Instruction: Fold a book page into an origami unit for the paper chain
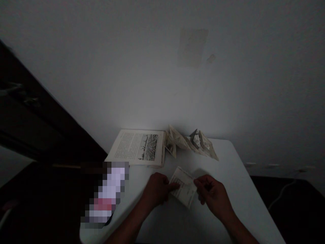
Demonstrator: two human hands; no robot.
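Note:
A printed sheet of paper, partly folded, lies low over a white table. My left hand pinches its left edge with thumb and fingers. My right hand grips its right side near the top corner. Both forearms reach in from the bottom of the view.
An open book or stack of printed pages with a black-and-white picture lies at the table's back left. Several folded paper shapes stand along the back edge against a pale wall. A blurred patch sits at the table's left edge. Dark furniture fills the left.

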